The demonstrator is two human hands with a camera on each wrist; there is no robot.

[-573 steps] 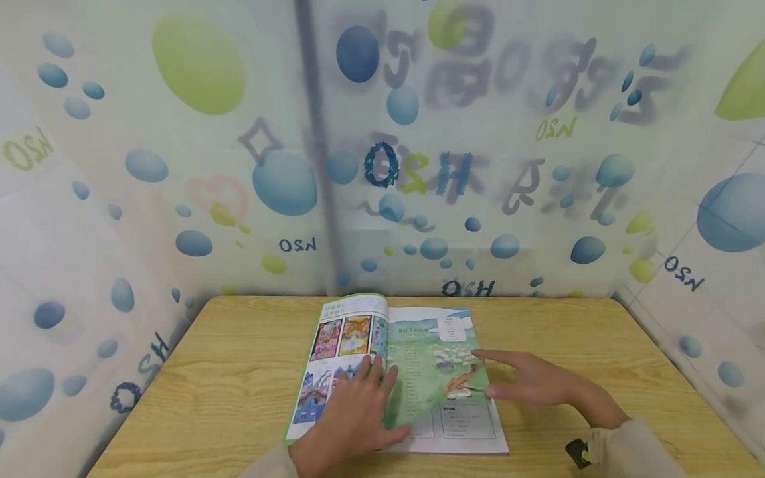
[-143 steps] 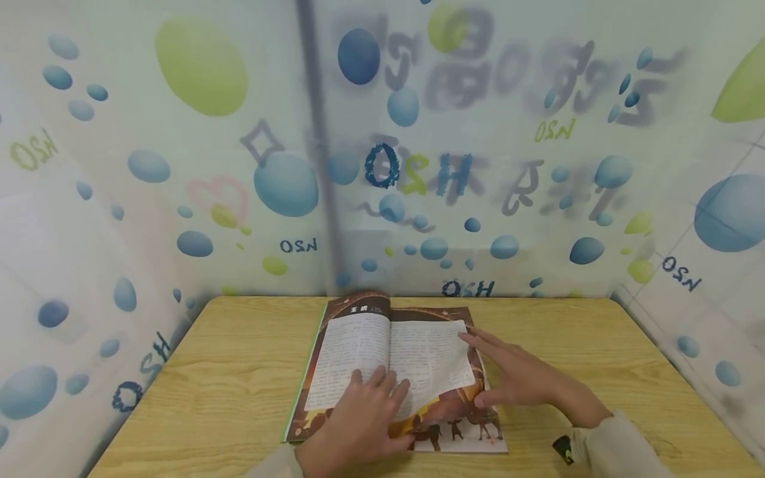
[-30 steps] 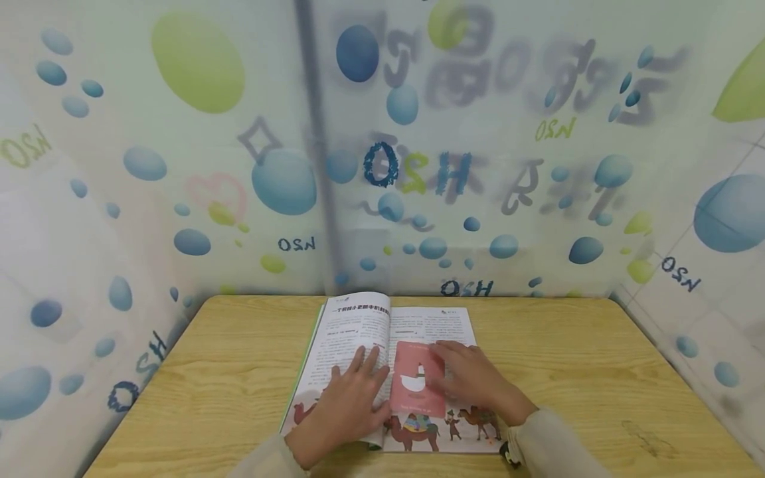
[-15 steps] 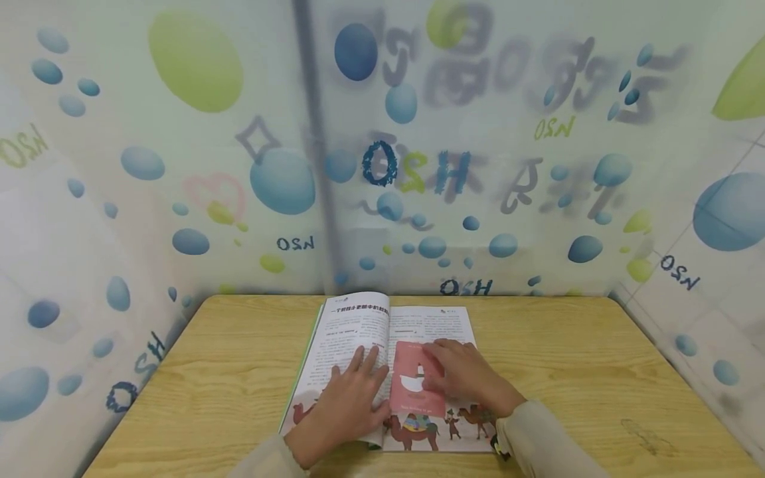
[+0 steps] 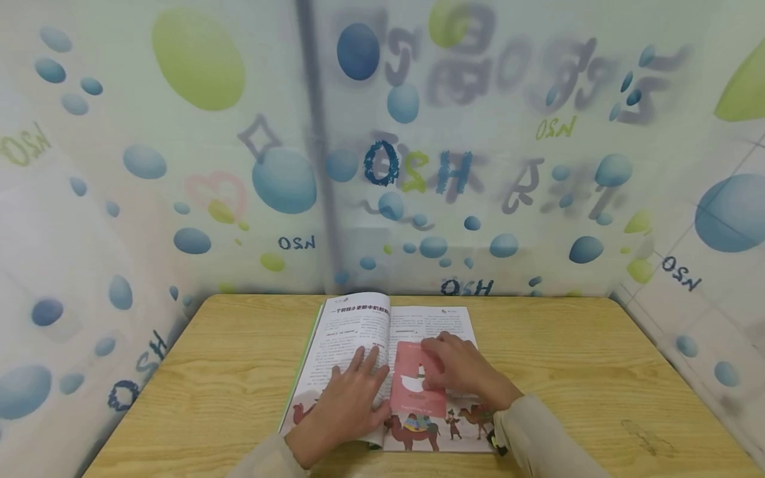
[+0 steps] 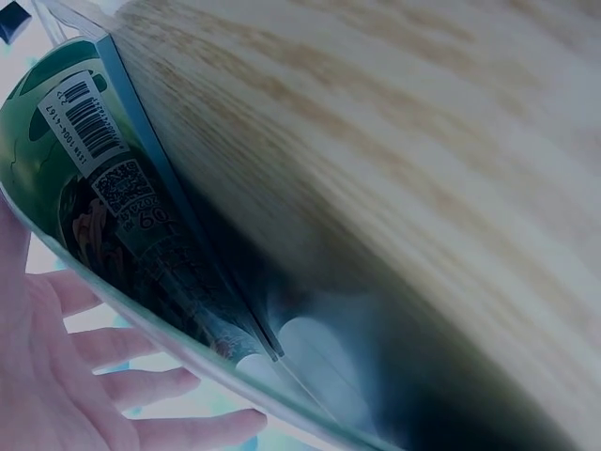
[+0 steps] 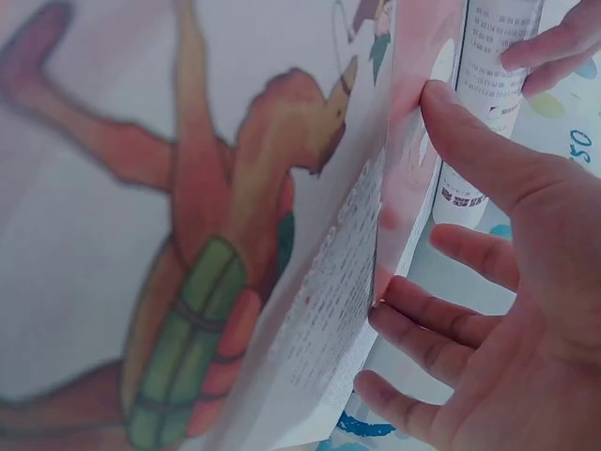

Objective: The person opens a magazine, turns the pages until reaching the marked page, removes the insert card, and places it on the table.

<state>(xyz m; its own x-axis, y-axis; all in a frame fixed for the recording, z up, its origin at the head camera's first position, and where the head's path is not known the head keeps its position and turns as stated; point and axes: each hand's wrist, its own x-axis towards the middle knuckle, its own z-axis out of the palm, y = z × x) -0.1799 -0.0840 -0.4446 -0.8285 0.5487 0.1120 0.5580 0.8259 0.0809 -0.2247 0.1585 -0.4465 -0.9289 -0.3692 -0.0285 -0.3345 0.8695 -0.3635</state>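
An open magazine (image 5: 352, 332) lies on the wooden table, showing printed columns and camel drawings. On its right page sits a pink card (image 5: 411, 392) with a white picture. My left hand (image 5: 343, 408) rests on the left page with fingers spread; the left wrist view shows those fingers extended along the curved page edge, above a green back cover (image 6: 113, 188) with a barcode. My right hand (image 5: 463, 372) touches the card, its thumb on the face and its fingers near the upper right edge. The right wrist view shows the thumb (image 7: 470, 136) apart from the other fingers.
The wooden table (image 5: 568, 372) reaches back to a pale wall (image 5: 508, 199) patterned with blue and green drops. A small dark object (image 5: 495, 441) hangs by the right sleeve, close to the magazine's lower right corner.
Pages have been turned since the older frames, and the pink card now shows on the right page. During the last second my right hand shifted slightly left over it; the left hand stayed put.
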